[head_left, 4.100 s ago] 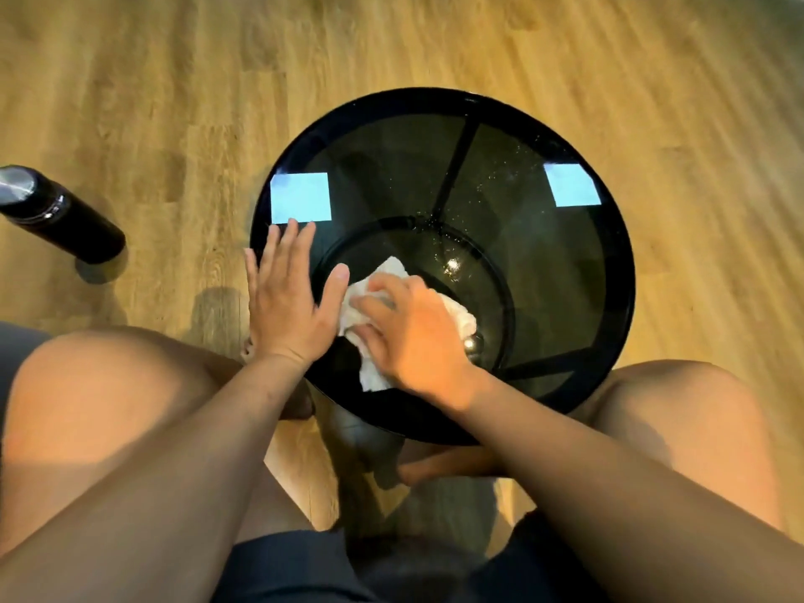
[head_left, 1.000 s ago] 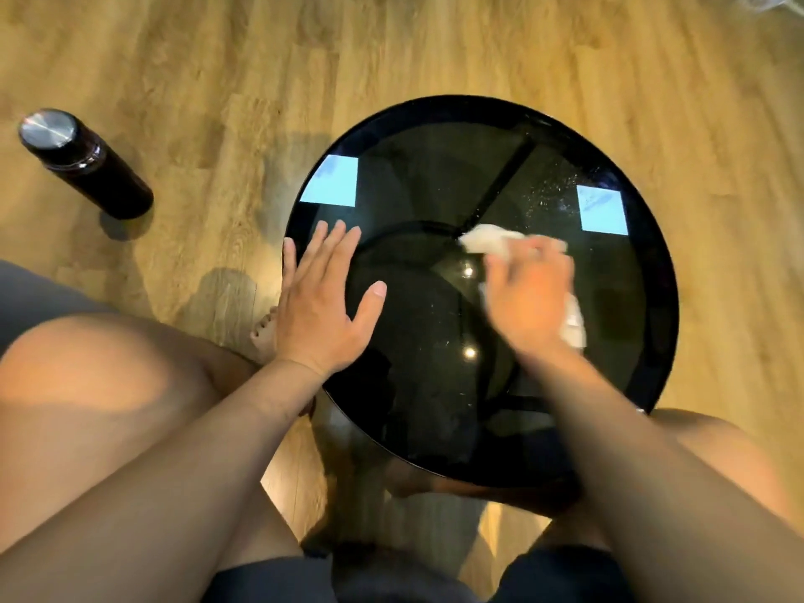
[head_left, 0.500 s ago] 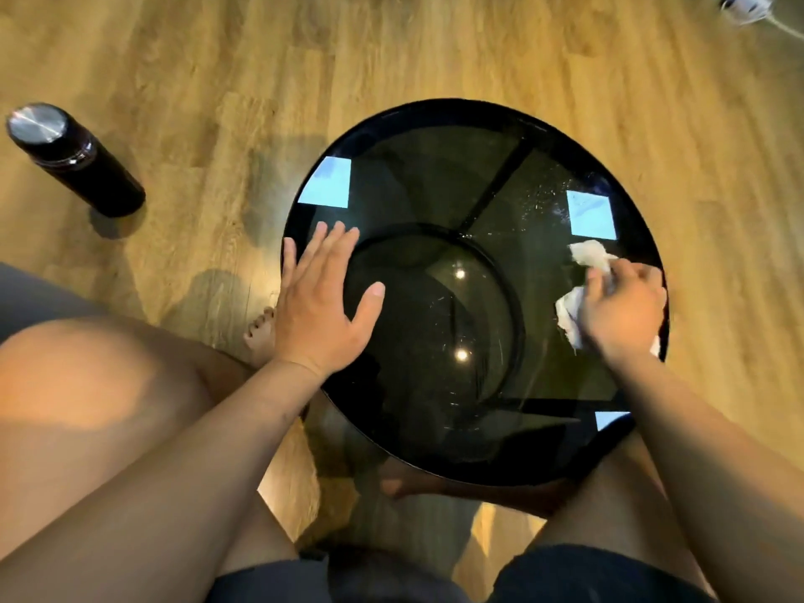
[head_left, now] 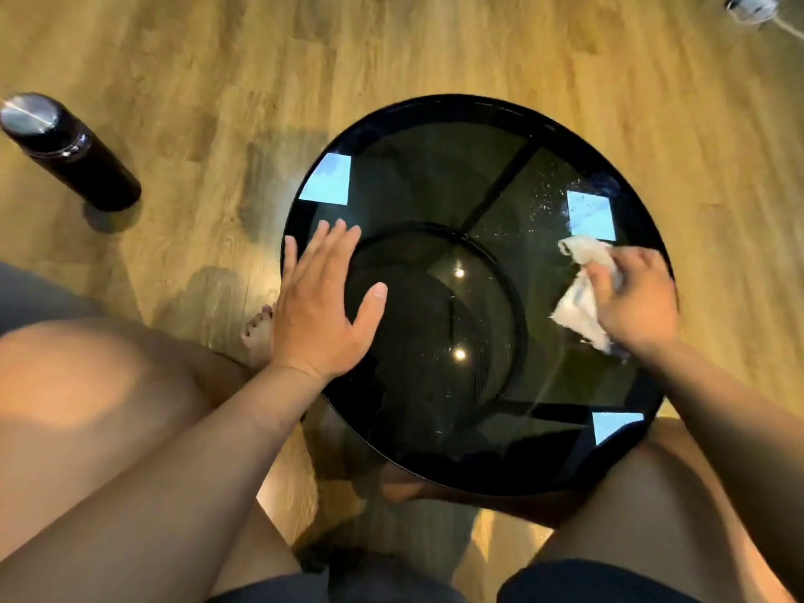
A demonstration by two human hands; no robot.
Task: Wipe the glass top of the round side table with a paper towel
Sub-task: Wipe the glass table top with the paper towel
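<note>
The round side table (head_left: 435,176) has a dark glass top in a black rim, with a ring frame showing beneath. My left hand (head_left: 322,306) lies flat on the glass at its left edge, fingers spread, holding nothing. My right hand (head_left: 635,298) presses a crumpled white paper towel (head_left: 576,293) onto the glass near the right rim. The towel sticks out past my fingers toward the far side and to the left. Small specks dot the glass (head_left: 544,198) just beyond the towel.
A black bottle with a metal cap (head_left: 65,145) stands on the wooden floor to the left. My bare knees flank the table's near edge. A white plug and cable (head_left: 750,6) lie at the far right corner. Light patches reflect on the glass.
My right hand has carried the towel from the near middle of the glass out to the right rim, where it has stayed for half a second. My left hand has stayed flat at the left edge.
</note>
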